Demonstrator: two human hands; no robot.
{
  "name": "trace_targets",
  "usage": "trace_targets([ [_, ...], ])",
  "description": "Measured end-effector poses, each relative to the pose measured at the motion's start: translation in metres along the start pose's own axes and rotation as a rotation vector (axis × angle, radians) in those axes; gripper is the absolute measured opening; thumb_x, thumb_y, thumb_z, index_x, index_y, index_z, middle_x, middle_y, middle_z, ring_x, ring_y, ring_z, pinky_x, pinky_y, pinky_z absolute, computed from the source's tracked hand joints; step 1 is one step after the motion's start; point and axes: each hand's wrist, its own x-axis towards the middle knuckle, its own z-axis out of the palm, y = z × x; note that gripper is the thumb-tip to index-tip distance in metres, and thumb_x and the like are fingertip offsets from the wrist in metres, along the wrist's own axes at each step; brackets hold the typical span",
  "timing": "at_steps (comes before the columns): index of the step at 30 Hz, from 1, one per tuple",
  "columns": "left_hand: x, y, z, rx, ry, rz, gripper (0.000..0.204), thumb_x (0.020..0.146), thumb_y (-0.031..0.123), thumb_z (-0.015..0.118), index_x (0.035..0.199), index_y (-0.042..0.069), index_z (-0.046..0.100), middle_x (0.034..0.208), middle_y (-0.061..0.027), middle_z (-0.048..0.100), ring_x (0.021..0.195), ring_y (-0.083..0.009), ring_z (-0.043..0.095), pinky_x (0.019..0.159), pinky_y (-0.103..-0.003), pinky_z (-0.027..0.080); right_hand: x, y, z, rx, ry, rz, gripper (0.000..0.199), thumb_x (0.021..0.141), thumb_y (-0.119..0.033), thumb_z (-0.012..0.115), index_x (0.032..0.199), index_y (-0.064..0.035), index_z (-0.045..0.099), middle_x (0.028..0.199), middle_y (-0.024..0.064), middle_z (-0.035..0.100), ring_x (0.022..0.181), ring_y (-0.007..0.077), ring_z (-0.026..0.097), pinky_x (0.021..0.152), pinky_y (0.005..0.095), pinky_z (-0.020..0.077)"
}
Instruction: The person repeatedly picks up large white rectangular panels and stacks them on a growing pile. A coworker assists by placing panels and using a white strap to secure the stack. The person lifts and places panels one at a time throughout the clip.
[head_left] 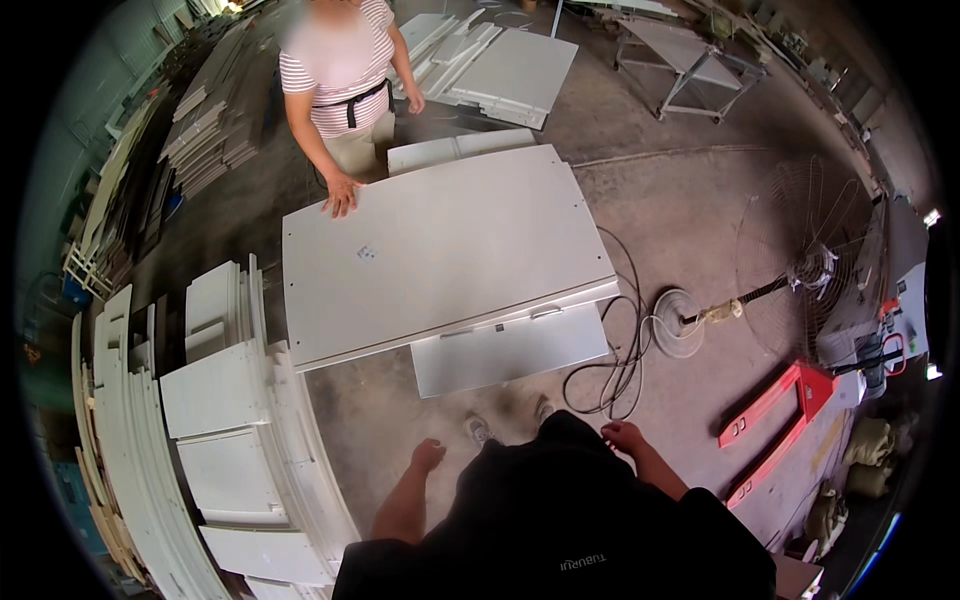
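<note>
My left hand [428,455] hangs low at my side, its fingers loosely curled with nothing visible in them. My right hand [622,437] is at my other side, also curled and holding nothing that I can see. Neither hand touches the large pale grey panel [450,250], which lies flat in front of me with small holes near its corners. Below its near edge juts a smaller light grey panel [510,358] with a metal handle [547,311]. Across the large panel, a person in a striped shirt rests one hand [342,195] on its far left edge.
Stacked white panels [235,470] stand at the left. A black cable [632,350] coils on the floor right of the panels, beside the round base of a standing fan [676,308]. Red pallet-jack forks [770,420] lie at the right. A wheeled metal frame [690,75] stands farther back.
</note>
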Motion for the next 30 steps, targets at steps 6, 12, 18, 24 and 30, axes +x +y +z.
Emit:
trace_targets([
  [6,-0.007,0.06,-0.043,-0.271,0.2,-0.246,0.038,0.078,0.025,0.06,0.105,-0.001,0.057,0.078,-0.011,0.065,0.067,-0.0189,0.064,0.061,-0.03,0.05,0.066,-0.018,-0.029,0.057,0.042,-0.023,0.029,0.081,-0.029,0.06,0.091,-0.0019,0.064,0.075,0.0076,0.066,0.056,0.014,0.06,0.051,0.0278,0.0484],
  [12,0.001,0.122,-0.018,-0.449,0.213,-0.339,0.029,0.081,0.016,0.059,0.104,-0.001,0.056,0.077,-0.0095,0.065,0.066,-0.0161,0.064,0.058,-0.027,0.05,0.168,-0.067,-0.102,-0.103,0.165,-0.144,0.031,0.08,-0.036,0.06,0.085,-0.006,0.065,0.069,0.0051,0.066,0.06,0.0165,0.063,0.06,0.0317,0.0494],
  [18,0.003,0.209,0.033,-0.03,0.154,-0.043,0.04,0.08,0.029,0.061,0.108,0.001,0.056,0.081,-0.0108,0.066,0.074,-0.0191,0.065,0.069,-0.031,0.051,0.287,-0.138,-0.156,-0.357,0.601,-0.25,0.059,0.078,-0.047,0.059,0.121,-0.0071,0.047,0.106,0.0157,0.062,0.096,0.0328,0.059,0.075,0.0382,0.05],
  [24,0.013,0.279,0.06,-0.123,0.215,-0.316,0.042,0.08,0.033,0.061,0.11,0.005,0.057,0.087,-0.013,0.066,0.081,-0.0244,0.064,0.074,-0.035,0.05,0.349,-0.16,-0.179,-0.204,0.203,-0.076,0.061,0.077,-0.044,0.062,0.124,-0.0082,0.046,0.109,0.0182,0.059,0.094,0.0307,0.06,0.075,0.0409,0.0506],
  [30,-0.005,0.314,0.057,-0.128,0.187,-0.346,0.039,0.08,0.031,0.06,0.109,0.005,0.058,0.089,-0.0126,0.066,0.081,-0.0251,0.064,0.074,-0.035,0.05,0.317,-0.188,-0.18,-0.019,0.252,-0.114,0.05,0.078,-0.042,0.062,0.112,-0.0064,0.056,0.098,0.015,0.064,0.083,0.0276,0.063,0.073,0.0385,0.0502],
])
